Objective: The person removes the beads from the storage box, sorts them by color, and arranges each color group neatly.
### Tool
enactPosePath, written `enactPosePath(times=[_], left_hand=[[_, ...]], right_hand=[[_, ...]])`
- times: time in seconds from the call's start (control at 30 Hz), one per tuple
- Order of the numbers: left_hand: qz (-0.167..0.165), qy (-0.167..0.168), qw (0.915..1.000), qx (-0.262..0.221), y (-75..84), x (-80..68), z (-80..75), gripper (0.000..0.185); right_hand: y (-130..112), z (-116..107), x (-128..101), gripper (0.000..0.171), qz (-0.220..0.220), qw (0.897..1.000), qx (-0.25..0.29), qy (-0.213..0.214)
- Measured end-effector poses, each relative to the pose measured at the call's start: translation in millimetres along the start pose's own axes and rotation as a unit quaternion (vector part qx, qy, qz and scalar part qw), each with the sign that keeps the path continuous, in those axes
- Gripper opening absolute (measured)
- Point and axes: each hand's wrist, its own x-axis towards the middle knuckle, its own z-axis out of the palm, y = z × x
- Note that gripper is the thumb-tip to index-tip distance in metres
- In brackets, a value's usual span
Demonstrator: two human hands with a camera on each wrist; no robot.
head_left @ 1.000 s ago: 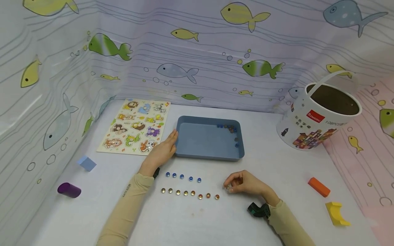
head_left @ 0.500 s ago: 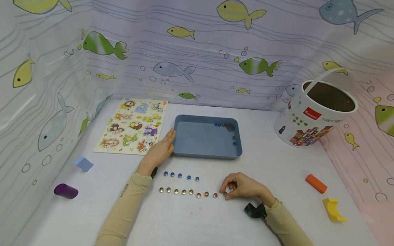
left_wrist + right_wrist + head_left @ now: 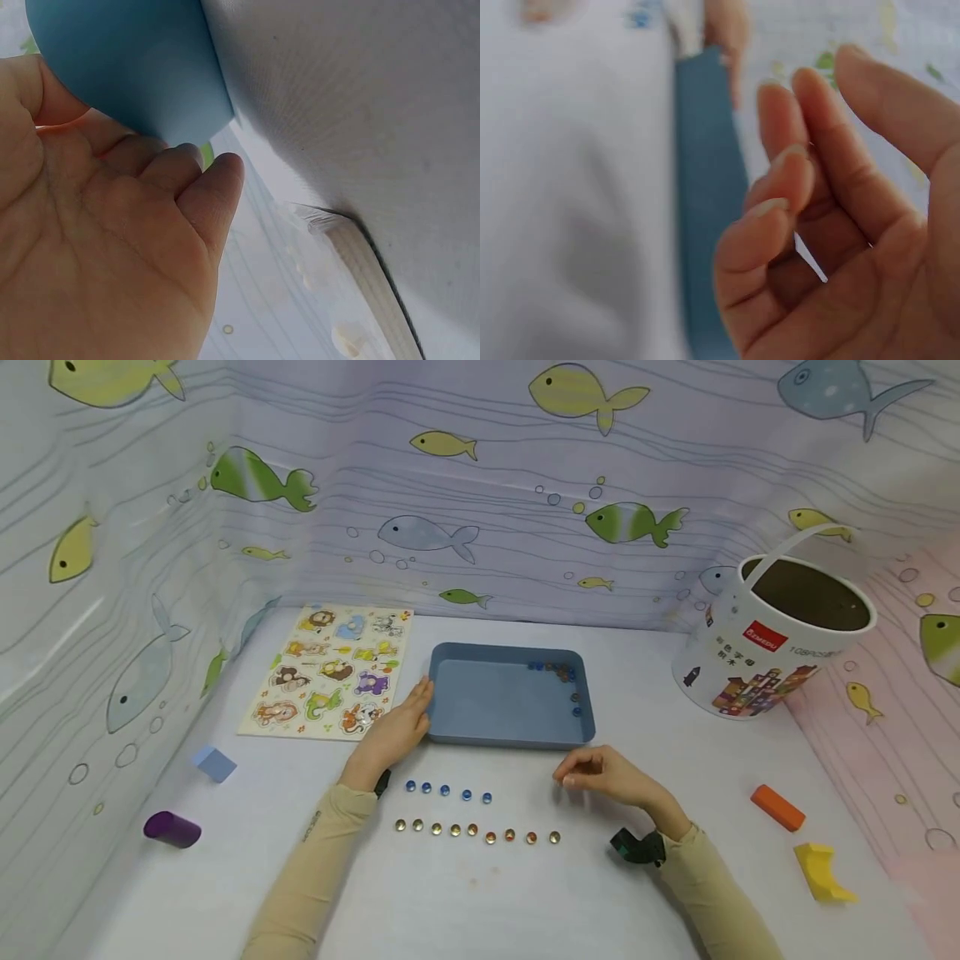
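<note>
- Animal board [image 3: 330, 670]: at tray [image 3: 510, 744] 9 o'clock (12 = far side), on counter [image 3: 420, 910].
- Left hand [image 3: 395, 727]: tray's 9 o'clock wall, fingers fairly straight, pressed against it.
- Five blue beads [image 3: 445, 791]: row at 7.
- Nine gold-and-amber beads [image 3: 472, 830]: row between 6 and 7.
- More beads [image 3: 564, 675]: inside tray, around 1–3.
- Right hand [image 3: 611, 774]: at 4, fingers loosely bent, thumb slightly apart, holding nothing.
</note>
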Motion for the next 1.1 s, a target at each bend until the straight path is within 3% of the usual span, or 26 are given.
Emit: enactPosePath(times=[0.2,0.47,0.57,0.73,0.93,1.1], left_hand=[[-0.008,-0.002,1.0,0.0,-2.5,-0.7,2.8,0.058],[-0.017,-0.003,0.9998,-0.001,-2.0,-2.9,1.3,0.058],[-0.015,-0.001,0.9999,-0.004,-0.7,-3.4,1.2,0.058],[-0.02,0.0,0.9998,-0.003,-0.8,-2.4,2.6,0.058],[-0.012,-0.002,0.9999,-0.007,-0.2,0.5,3.6,0.058],[-0.011,0.005,0.9999,-0.004,1.7,-1.1,0.0,0.057]], right_hand=[[-17,-37,33,0.033,0.018,0.994,-0.002,0.109],[-11,-65,105,0.043,0.087,0.972,0.036,0.217],[-2,-67,128,0.039,0.106,0.965,0.045,0.235],[13,-67,154,0.033,0.128,0.959,0.011,0.253],[20,-66,162,0.026,0.153,0.946,-0.035,0.284],[21,-65,165,0.023,0.141,0.944,-0.111,0.278]])
